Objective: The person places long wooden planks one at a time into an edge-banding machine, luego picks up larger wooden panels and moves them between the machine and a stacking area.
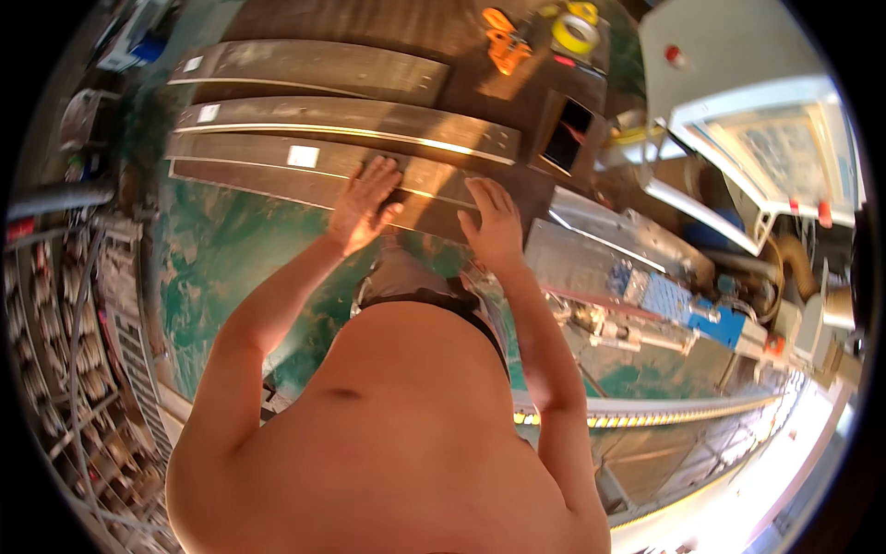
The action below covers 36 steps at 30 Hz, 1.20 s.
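Observation:
My left hand (365, 205) lies with its fingers stretched out on the nearest of three long flat strips, beside a white label. Near the right end of this nearest strip (249, 150), my right hand (492, 220) rests with fingers extended and thumb apart. Both hands hold nothing. The strips are brownish-grey with bright edges; whether they are metal or wood I cannot tell. Beyond it lie a middle strip (351, 120) and a shorter far strip (314, 69), each with a white label at its left end. Sunlight falls across the strips near my hands.
On the brown table, a dark-screened phone (568, 136) lies right of the strips. Farther back are an orange hand tool (507, 43) and a yellow tape roll (575, 35). A machine with a blue block (715, 323) stands at right; a cluttered rack (55, 323) at left.

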Each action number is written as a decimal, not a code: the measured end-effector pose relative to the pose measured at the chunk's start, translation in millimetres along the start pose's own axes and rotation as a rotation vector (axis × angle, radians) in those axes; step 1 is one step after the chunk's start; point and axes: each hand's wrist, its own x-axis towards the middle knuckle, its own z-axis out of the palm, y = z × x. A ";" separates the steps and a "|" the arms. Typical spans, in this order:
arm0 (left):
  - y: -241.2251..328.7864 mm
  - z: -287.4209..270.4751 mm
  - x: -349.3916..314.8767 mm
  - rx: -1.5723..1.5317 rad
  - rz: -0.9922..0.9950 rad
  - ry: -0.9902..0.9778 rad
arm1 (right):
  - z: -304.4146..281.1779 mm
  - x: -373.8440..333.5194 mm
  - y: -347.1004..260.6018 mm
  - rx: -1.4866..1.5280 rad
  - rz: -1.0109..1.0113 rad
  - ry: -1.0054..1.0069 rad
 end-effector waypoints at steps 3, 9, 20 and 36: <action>15.0 -12.4 -13.0 -0.105 -0.005 -0.017 | 0.7 11.1 -1.4 -0.139 -0.019 -0.209; 16.7 -35.2 -19.4 -0.189 -0.119 0.051 | -8.3 -6.2 -5.2 -0.162 -0.100 -0.332; -38.4 -73.9 -26.4 0.049 -0.128 -0.198 | -105.7 -113.3 45.9 -0.291 0.168 -0.119; -8.9 -28.3 36.3 -0.021 0.102 -0.241 | -72.6 -162.8 67.2 1.283 1.022 0.929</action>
